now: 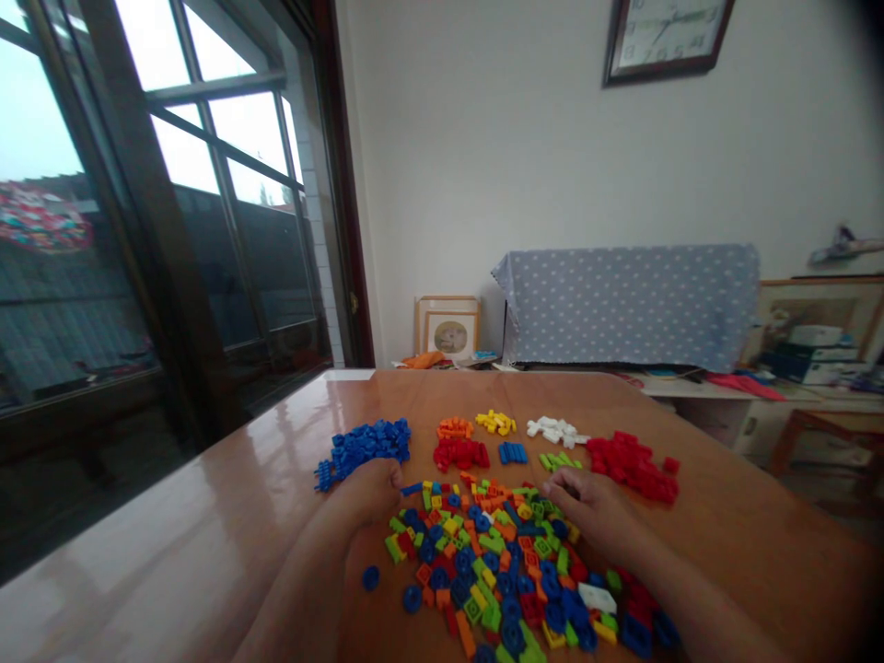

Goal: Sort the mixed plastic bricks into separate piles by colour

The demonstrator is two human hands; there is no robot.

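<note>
Mixed-colour plastic building bricks (483, 571) lie between the left hand (377, 486), fingers curled, and right hand (580, 497), fingers bent; whether either grips anything, I cannot tell

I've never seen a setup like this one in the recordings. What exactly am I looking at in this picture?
There is no robot here. A camera worn on a person's head looks forward and down, so the bare left hand and bare right hand are the wearer's own. On the shiny brown table lies a spread of mixed, brightly coloured plastic toy pieces between the forearms. Beyond it are groups sorted by colour: blue, orange, yellow, white, green and red, among others. Both hands are at the far edge of the spread, with curled fingers; whether either holds a piece, I cannot tell.
</note>
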